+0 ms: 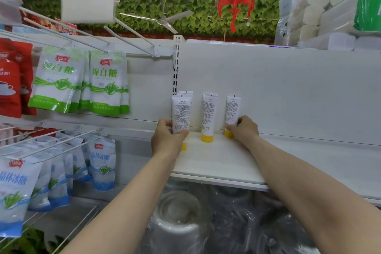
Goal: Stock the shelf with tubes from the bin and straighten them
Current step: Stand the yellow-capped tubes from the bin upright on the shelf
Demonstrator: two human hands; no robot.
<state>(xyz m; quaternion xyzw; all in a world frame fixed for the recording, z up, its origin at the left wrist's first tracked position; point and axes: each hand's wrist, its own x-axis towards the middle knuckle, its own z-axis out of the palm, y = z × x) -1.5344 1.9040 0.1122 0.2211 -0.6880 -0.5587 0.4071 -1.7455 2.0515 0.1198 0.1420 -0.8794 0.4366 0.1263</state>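
Observation:
White tubes with yellow caps stand cap-down in three rows on the white shelf (226,163). My left hand (168,140) grips the lower part of the front tube of the left row (181,112), with more tubes behind it. The middle row's front tube (208,117) stands free with another behind it. My right hand (244,129) holds the base of the right tube (233,109), thumb near its yellow cap. The bin is not in view.
Bags of white sugar (82,82) hang on wire pegs (86,39) to the left, with blue bags (61,171) lower down. Wrapped tissue rolls (321,18) sit on top at the right. Plastic-wrapped metal pots (185,212) lie under the shelf.

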